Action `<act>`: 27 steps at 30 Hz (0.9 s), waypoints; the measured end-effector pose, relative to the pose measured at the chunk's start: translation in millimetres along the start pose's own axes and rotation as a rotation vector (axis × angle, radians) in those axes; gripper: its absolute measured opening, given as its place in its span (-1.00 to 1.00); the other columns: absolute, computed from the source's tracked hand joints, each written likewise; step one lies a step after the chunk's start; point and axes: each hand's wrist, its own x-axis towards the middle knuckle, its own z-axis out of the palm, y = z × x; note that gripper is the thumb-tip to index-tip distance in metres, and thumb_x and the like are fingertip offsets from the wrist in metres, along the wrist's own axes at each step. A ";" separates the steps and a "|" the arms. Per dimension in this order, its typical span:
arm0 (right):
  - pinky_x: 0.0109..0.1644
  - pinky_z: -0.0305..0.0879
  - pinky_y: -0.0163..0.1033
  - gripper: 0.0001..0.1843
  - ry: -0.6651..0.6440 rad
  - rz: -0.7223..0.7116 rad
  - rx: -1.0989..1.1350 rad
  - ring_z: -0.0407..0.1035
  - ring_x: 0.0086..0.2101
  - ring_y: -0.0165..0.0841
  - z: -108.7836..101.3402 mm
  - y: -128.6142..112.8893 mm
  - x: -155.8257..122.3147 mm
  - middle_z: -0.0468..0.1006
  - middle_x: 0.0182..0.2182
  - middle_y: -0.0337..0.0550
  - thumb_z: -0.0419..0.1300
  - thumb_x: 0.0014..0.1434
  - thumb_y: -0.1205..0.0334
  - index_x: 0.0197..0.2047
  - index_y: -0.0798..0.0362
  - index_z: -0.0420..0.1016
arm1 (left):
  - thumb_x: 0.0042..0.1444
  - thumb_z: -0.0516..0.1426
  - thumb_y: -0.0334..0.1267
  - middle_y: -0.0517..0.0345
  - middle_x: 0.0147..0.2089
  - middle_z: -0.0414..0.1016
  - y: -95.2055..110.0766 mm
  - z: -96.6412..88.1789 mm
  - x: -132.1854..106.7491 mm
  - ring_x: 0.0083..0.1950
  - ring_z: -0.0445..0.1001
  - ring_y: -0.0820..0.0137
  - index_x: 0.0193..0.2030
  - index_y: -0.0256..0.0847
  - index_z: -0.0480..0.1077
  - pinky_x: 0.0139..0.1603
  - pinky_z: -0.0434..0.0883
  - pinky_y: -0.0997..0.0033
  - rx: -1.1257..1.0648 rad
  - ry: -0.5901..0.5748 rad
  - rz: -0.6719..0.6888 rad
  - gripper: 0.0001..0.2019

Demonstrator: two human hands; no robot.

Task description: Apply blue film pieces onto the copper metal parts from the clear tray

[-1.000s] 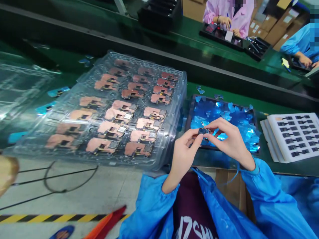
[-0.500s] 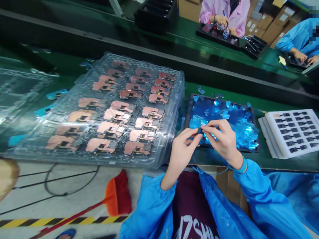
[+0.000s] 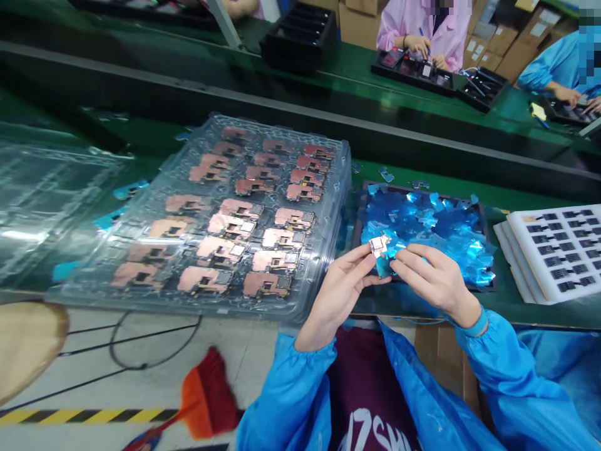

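Note:
In the head view, my left hand [image 3: 339, 287] pinches a small circuit board [image 3: 377, 244] with a silvery shield between thumb and fingers. A piece of blue film [image 3: 384, 268] shows at the board's lower edge. My right hand [image 3: 431, 277] is closed at the film's right side, its fingertips pressed together there; their exact grip is partly hidden. Beneath and behind both hands lies a dark tray [image 3: 488, 250] heaped with shiny blue film pieces [image 3: 425, 216]. To the left, a stack of clear plastic trays [image 3: 323, 250] holds rows of copper-coloured circuit boards [image 3: 225, 250].
White foam trays [image 3: 519, 232] with small black parts are stacked at the right. Loose pieces [image 3: 385, 174] lie behind the dark tray. Across the green bench, two people [image 3: 422, 28] work at black trays. A red and orange broom [image 3: 209, 398] is on the floor.
The board between my hands has turned, so its silvery shield and blue film now show. My right hand has shifted slightly right. The view has moved a little left.

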 end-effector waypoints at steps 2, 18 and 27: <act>0.02 0.65 -0.09 -0.75 -0.006 -0.008 0.069 0.63 0.00 -0.16 -6.2 -2.0 -2.3 0.74 -0.03 0.02 0.24 0.45 0.50 0.09 0.07 0.63 | 0.07 0.57 -0.06 -0.01 0.07 0.72 2.4 4.1 0.1 -0.09 0.66 0.31 0.05 -0.18 0.72 -0.14 0.73 0.39 -0.024 0.020 0.008 -0.55; -0.56 0.38 0.11 -0.51 -0.226 1.109 0.224 0.59 -0.53 0.12 2.9 158.6 -149.4 0.69 -0.46 0.03 0.28 0.02 -0.51 -0.40 -0.27 0.64 | 0.21 0.29 -0.29 0.02 -0.20 0.72 216.4 -64.3 42.5 -0.21 0.66 0.23 -0.11 -0.22 0.68 -0.02 0.58 0.25 1.293 0.380 0.691 -0.84; -0.24 0.54 0.02 -0.84 -0.405 1.051 0.066 0.65 -0.33 -0.01 -3.5 161.7 -103.3 0.76 -0.29 0.04 0.30 0.21 0.08 -0.25 -0.11 0.72 | 0.18 0.30 0.10 0.24 -0.23 0.69 233.0 -108.9 116.5 -0.18 0.51 0.32 -0.24 -0.17 0.71 0.09 0.34 0.38 1.647 0.237 0.484 -0.65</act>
